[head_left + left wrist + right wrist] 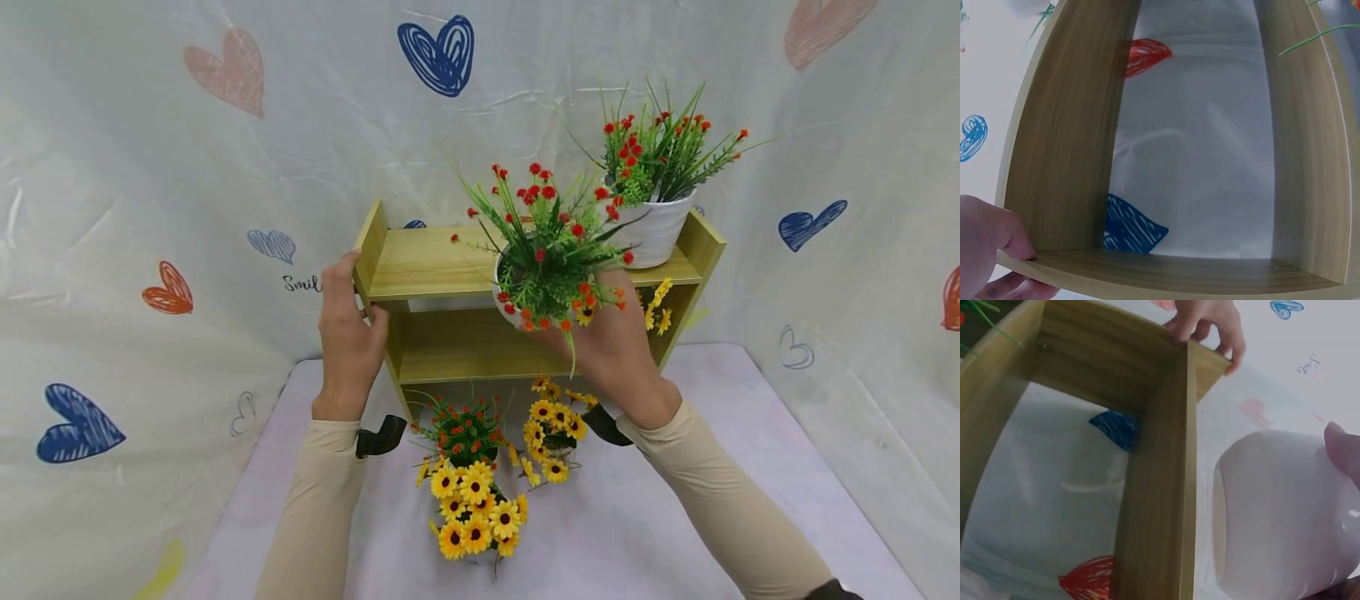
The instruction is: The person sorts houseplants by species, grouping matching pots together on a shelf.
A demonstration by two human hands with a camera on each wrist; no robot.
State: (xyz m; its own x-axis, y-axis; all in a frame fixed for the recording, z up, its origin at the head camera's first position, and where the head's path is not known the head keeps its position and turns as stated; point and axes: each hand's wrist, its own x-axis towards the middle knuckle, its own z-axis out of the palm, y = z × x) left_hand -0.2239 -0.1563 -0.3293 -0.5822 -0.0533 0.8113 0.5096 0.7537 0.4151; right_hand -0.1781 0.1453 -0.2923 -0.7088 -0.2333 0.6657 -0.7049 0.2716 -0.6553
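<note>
My left hand [351,354] grips the left end panel of a two-tier wooden shelf [431,260], thumb in front and fingers around its edge. In the left wrist view, that hand [991,240] holds the corner where two boards [1072,144] meet. With my right hand [618,350] I hold a potted plant [551,283] with red flowers and green leaves, in front of the shelf's top board. Its white pot [1285,512] appears tipped sideways beside the board in the right wrist view, clasped by the right thumb [1342,450].
Another red-flowered plant in a white pot [652,229] stands on the top board's right end. Yellow flowers [660,307] show on the lower tier's right. On the table [645,517], yellow flower pots [476,512] [553,425] and a red-flowered plant [467,429] stand before the shelf.
</note>
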